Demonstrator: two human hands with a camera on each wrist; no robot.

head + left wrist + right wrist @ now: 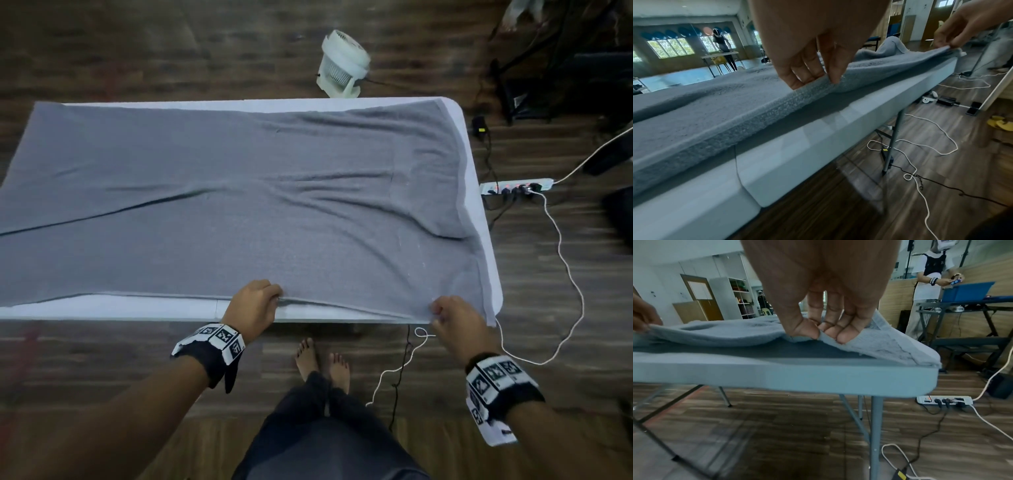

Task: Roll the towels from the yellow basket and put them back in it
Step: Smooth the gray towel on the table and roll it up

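Observation:
A large grey towel (239,192) lies spread flat over most of the white folding table (102,308), with creases across its middle. My left hand (255,305) pinches the towel's near edge at the table's front, about the middle. My right hand (452,317) pinches the same edge near the towel's near right corner. In the left wrist view, fingertips (797,81) and thumb nip the lifted hem of the towel (735,105). Seen from the right wrist, the thumb and fingertips (838,335) hold a fold of towel (735,335) raised off the table (777,374). No yellow basket is in view.
A white fan (344,63) stands on the wooden floor beyond the table. A power strip (513,186) with white and black cables lies on the floor at right. My bare feet (322,363) are below the table's front edge. Another person stands at a dark stand (962,305).

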